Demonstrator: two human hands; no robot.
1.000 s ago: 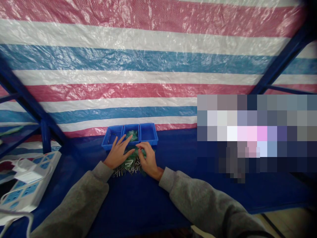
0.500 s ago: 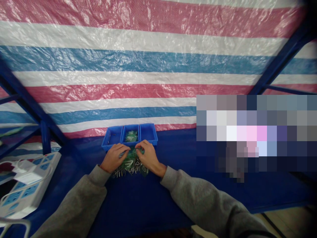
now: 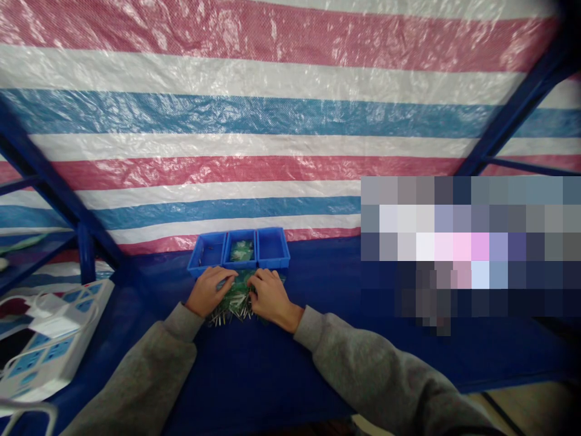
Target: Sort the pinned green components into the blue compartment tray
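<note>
My left hand point(image 3: 210, 292) has its fingers bent together at the left edge of a green, see-through plastic bag point(image 3: 240, 281), pinching it. Opposite it, my right hand point(image 3: 271, 297) is curled with fingertips pointing down at the bag's right side; whatever they grip is hidden. Under and in front of the hands lies a loose pile of small, thin metal pins point(image 3: 232, 309), mixed with green plastic. Just behind stands a blue three-compartment tray point(image 3: 289, 263). Its middle compartment holds green plastic bags point(image 3: 242, 250), and a few small dark bits lie in the left one.
A white power strip point(image 3: 68, 363) with blue sockets, plugs and cables lies at the left. Blue metal frame posts point(image 3: 85, 251) rise at both sides. A striped plastic sheet point(image 3: 254, 142) hangs behind the blue tabletop point(image 3: 254, 375). A pixelated area covers the right.
My right hand has dropped slightly toward the pile, its fingers more curled over the pins. My left hand stays nearly in place. The whole view has shifted slightly.
</note>
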